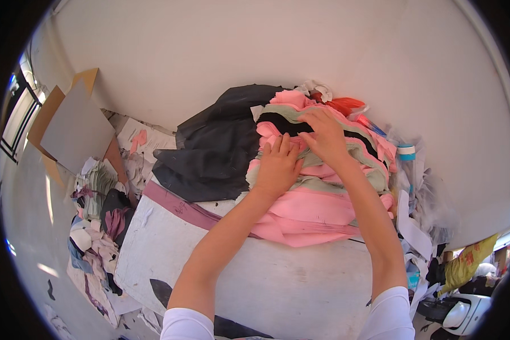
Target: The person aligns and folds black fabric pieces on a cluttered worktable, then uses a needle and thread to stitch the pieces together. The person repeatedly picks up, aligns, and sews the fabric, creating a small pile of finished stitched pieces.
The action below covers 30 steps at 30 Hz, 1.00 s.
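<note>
A layered stack of cut fabric pieces lies against the white wall, with pink cloth [317, 212], sage-green layers [317, 184] and a black layer [279, 122]. On the stack's left part rests my left hand [279, 167], palm down with its fingers spread. My right hand [326, 136] is just right of it and farther back, over the black and green layers. Its fingers are bent, with thumb and forefinger apart, and I see no cloth held between them. Dark grey cloth [215, 144] is heaped beside the stack on the left.
The pile sits on a white worn tabletop [300, 277], with a mauve strip [178, 207] along it. Fabric scraps [93, 238] and an open cardboard box [76, 124] are at left. A blue-capped bottle [406, 161] and clear plastic [433, 207] stand right. White wall rises behind.
</note>
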Motion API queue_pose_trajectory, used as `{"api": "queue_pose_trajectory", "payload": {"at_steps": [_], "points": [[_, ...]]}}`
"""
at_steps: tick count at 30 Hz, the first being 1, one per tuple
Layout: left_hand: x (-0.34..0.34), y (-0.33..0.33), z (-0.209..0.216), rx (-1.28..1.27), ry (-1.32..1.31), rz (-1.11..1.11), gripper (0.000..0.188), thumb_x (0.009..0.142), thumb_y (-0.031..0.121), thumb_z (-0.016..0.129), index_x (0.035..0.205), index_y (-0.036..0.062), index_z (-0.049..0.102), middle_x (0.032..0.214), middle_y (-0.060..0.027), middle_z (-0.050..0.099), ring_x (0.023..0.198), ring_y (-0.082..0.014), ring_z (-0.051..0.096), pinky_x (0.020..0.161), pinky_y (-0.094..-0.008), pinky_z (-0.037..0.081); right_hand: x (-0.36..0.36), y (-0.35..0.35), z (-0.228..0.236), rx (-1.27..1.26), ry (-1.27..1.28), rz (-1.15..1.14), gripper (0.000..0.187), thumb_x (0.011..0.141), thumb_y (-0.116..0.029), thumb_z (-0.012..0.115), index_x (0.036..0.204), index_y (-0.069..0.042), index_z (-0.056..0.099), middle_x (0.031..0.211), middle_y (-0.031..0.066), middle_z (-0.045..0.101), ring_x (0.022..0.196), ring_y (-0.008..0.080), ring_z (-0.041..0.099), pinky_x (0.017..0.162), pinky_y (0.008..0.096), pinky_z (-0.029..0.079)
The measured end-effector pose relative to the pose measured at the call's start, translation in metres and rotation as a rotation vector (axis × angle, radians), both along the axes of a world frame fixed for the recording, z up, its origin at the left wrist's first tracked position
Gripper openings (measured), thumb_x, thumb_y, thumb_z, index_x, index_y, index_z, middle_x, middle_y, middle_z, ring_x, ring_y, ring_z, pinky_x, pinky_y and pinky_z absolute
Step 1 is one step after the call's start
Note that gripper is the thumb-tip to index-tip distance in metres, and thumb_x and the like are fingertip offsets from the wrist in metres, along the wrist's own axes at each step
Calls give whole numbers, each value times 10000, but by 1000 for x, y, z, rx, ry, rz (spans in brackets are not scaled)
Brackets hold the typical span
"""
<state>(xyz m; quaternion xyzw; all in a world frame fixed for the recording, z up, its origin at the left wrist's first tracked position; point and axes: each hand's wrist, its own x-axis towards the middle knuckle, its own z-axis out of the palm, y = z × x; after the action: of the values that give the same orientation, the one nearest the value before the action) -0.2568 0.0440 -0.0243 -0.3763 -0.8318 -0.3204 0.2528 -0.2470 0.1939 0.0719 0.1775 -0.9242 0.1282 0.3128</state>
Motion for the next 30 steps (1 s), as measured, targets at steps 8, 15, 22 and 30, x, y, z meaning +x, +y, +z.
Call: {"api": "queue_pose_trajectory", "payload": {"at_steps": [8, 15, 22, 30], "points": [[2, -5, 11, 47, -53, 156, 541, 798, 333, 687, 1223, 26, 552, 1355, -276, 453, 1308, -410, 394, 1037, -534, 318, -29, -22, -24, 28, -149, -201, 276, 709, -151, 754, 959, -72, 666, 973, 76, 627, 951, 276, 586, 808, 398, 493], [1, -3, 9, -13, -214, 139, 600, 800, 351, 683, 1279, 34, 510, 1338, -264, 463, 1310, -401, 393, 1034, -524, 326, -36, -27, -21, 89, -116, -258, 358, 717, -212, 766, 1023, -85, 629, 1000, 69, 627, 942, 264, 621, 754, 391, 516], [0, -2, 4, 52, -196, 131, 587, 779, 337, 693, 1244, 12, 542, 1291, -265, 504, 1237, -405, 449, 972, -513, 374, -39, -33, -18, 215, -238, -249, 441, 688, -217, 783, 1072, -93, 604, 1028, 66, 607, 878, 268, 647, 695, 390, 529], [0, -1, 3, 41, -197, 143, 563, 768, 336, 703, 1217, 20, 577, 1265, -284, 525, 1260, -417, 443, 976, -511, 376, -40, -37, -20, 111, -72, -248, 352, 708, -177, 763, 1022, -100, 624, 975, 58, 590, 909, 273, 617, 686, 395, 518]]}}
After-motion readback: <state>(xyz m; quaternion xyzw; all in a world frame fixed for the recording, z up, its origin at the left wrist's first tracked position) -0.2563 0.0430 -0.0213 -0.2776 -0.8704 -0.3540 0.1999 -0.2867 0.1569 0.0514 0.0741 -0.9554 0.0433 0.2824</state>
